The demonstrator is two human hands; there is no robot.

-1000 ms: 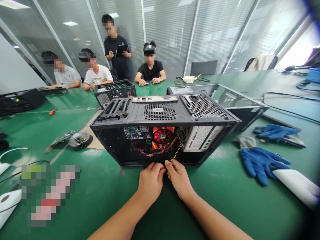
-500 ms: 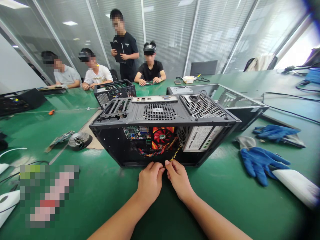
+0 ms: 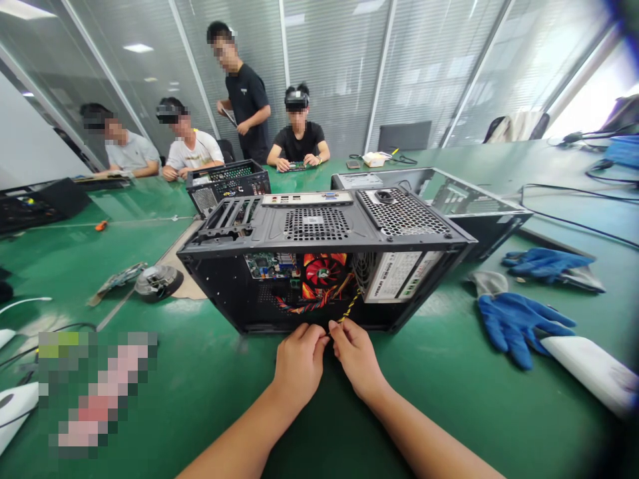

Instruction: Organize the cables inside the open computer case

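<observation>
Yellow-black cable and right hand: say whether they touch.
Touching: in the head view, the cable runs down into the grip of the right hand.

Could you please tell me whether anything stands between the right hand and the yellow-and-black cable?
Nothing visible does: the right hand pinches the yellow-and-black cable, which comes out through the open side of the computer case.

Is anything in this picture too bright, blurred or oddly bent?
In the head view, the window at upper right is washed out; the table shows pale glare at right; lines of the glass wall splay outward; dark blur fills the right corners; the hands look fairly sharp.
</observation>
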